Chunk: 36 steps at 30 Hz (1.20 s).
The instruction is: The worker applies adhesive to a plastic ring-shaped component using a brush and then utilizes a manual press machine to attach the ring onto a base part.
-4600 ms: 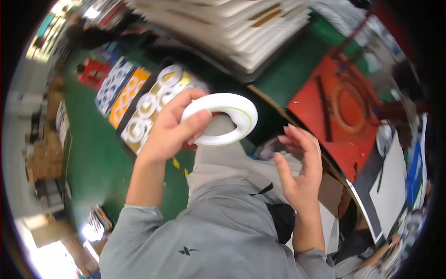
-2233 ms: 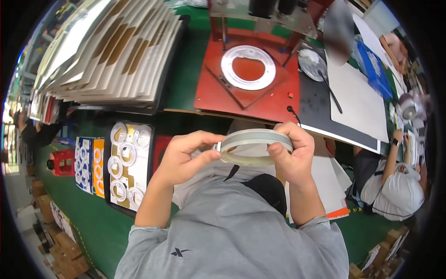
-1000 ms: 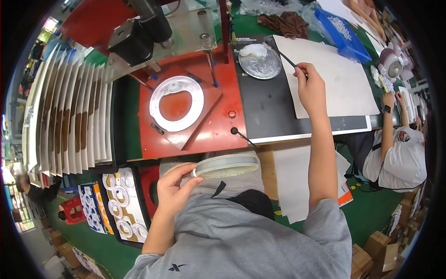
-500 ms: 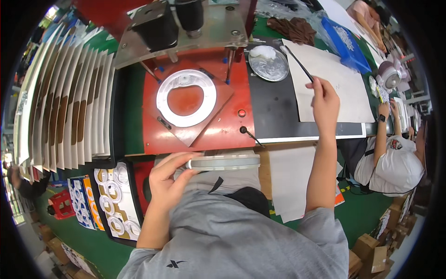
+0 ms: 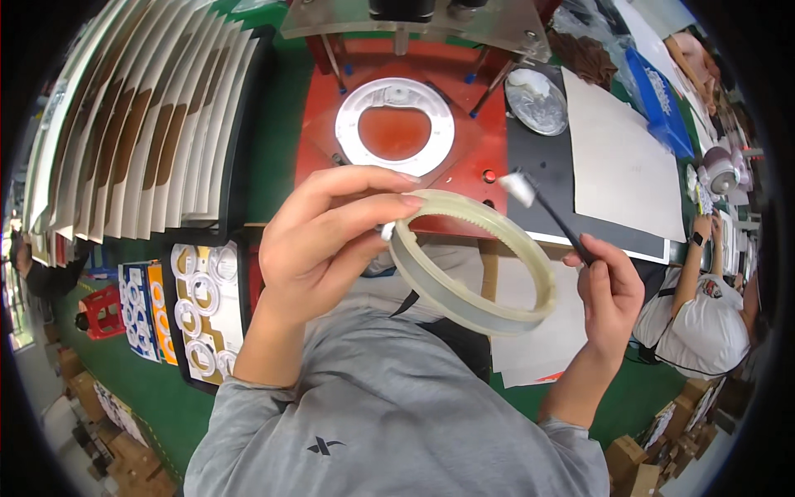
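My left hand [image 5: 319, 240] is pinched on the edge of a pale translucent plastic ring [image 5: 451, 302], which has fine teeth round its inside and is tilted so its opening shows. A small white piece [image 5: 387, 231] sits on its rim by my fingers. In my closed right hand [image 5: 611, 294] is a black-handled brush [image 5: 559, 219], its white tip up beyond the ring's right side, apart from it. A flat white ring [image 5: 349, 137] lies on the red press base [image 5: 319, 108]. Behind the brush, a round dish [image 5: 542, 114] holds a white soft mass.
Upright boards [image 5: 153, 124] stand in a row at the left. Below them a black-edged tray [image 5: 243, 282] carries several white rings. A pale sheet [image 5: 621, 170] covers part of the dark mat; a blue bin [image 5: 675, 132] is beyond. A co-worker [image 5: 704, 315] sits at far right.
The ring has risen towards me and turned from edge-on to showing its opening. My right hand has come down and left from the pale sheet, bringing the brush close to the ring.
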Motion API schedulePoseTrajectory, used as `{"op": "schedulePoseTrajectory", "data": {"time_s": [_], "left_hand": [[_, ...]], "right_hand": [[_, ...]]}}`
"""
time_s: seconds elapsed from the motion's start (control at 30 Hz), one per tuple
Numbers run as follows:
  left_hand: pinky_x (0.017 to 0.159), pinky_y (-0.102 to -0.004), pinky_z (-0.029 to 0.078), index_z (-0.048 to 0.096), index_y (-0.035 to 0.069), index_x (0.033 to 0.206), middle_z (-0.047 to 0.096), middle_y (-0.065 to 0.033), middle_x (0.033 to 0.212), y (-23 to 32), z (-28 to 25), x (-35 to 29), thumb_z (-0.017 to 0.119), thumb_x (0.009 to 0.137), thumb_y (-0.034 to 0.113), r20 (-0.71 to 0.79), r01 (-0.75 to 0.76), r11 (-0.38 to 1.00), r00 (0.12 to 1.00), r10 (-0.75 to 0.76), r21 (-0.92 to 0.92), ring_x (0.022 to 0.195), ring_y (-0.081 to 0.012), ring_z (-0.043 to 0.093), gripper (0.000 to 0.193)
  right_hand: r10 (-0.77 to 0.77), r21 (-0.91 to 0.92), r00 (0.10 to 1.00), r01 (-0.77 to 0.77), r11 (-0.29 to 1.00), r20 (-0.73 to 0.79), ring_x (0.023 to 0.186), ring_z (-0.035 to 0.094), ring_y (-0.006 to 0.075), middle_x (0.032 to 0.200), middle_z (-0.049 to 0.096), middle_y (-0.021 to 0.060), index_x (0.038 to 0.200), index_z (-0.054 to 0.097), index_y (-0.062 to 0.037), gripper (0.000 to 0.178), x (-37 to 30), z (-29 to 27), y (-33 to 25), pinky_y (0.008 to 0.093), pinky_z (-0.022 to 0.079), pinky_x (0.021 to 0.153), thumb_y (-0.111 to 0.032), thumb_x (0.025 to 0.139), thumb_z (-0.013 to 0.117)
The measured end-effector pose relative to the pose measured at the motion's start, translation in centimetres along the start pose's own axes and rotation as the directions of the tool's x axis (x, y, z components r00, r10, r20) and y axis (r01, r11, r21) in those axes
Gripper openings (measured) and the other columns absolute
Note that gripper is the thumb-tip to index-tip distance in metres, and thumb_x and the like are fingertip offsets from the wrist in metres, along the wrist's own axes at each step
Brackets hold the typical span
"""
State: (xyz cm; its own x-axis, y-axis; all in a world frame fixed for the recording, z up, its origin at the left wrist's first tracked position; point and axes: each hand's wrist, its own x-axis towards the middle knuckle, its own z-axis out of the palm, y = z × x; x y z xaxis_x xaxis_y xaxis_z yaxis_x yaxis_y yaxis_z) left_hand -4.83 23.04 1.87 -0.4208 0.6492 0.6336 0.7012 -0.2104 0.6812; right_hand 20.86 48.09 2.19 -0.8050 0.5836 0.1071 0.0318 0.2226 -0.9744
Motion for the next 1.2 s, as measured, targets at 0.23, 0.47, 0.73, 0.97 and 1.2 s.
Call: {"op": "schedulePoseTrajectory", "data": {"time_s": [0.23,0.47,0.73,0.97,1.2], "left_hand": [[0.088,-0.0351,0.06,0.077,-0.004,0.116,0.07,-0.0207,0.125,-0.3,-0.2,-1.7,0.073,0.077,-0.013,-0.03,0.047,0.991,0.998,-0.051,-0.126,0.108,-0.0275,0.071,0.04],[0.092,-0.0367,0.058,0.076,-0.006,0.112,0.072,-0.0209,0.121,-0.7,-0.3,-2.9,0.07,0.077,-0.012,-0.096,0.116,0.981,0.987,-0.132,-0.158,0.11,-0.0306,0.071,0.036],[0.088,-0.0378,0.063,0.074,-0.009,0.112,0.073,-0.0237,0.119,-0.2,-1.6,-2.2,0.069,0.079,-0.01,0.004,0.068,0.991,0.998,-0.068,-0.115,0.096,-0.0322,0.076,0.034],[0.087,-0.0424,0.063,0.073,-0.005,0.101,0.076,-0.0204,0.107,2.2,-1.6,0.7,0.075,0.071,-0.007,0.381,-0.273,0.953,0.901,0.206,0.131,0.102,-0.0375,0.075,0.03],[0.082,-0.0406,0.064,0.074,-0.006,0.105,0.072,-0.0192,0.107,3.1,-1.1,1.1,0.077,0.075,0.007,0.544,-0.551,0.83,0.724,0.424,0.087,0.099,-0.0369,0.074,0.033]], "right_hand": [[-0.155,-0.177,0.964,0.195,0.965,0.216,0.092,0.072,0.0224,0.102,0.073,0.0169,0.118,0.074,0.0077,0.025,1.7,1.7,-3.4,0.0295,0.054,0.079,0.006,0.099,0.059],[-0.205,-0.204,0.921,0.283,0.937,0.332,0.088,0.072,0.0218,0.1,0.074,0.0149,0.118,0.076,0.0044,0.031,3.7,4.4,-3.5,0.0284,0.055,0.077,0.014,0.093,0.06],[-0.252,-0.575,0.838,0.521,0.63,0.484,0.08,0.071,0.0267,0.094,0.07,0.0183,0.114,0.074,0.0087,0.034,3.0,2.6,-8.4,0.0323,0.056,0.067,0.009,0.081,0.066],[0.051,-0.689,0.736,0.604,0.401,0.675,0.076,0.069,0.028,0.091,0.068,0.0123,0.107,0.076,0.0023,0.034,3.1,1.1,-15.0,0.0339,0.053,0.061,-0.008,0.075,0.072],[0.122,-0.303,0.502,0.296,0.906,0.856,0.065,0.069,0.0214,0.08,0.071,0.0138,0.11,0.074,0.0072,0.023,7.6,-2.1,-10.0,0.0319,0.05,0.058,-0.003,0.098,0.057]]}}
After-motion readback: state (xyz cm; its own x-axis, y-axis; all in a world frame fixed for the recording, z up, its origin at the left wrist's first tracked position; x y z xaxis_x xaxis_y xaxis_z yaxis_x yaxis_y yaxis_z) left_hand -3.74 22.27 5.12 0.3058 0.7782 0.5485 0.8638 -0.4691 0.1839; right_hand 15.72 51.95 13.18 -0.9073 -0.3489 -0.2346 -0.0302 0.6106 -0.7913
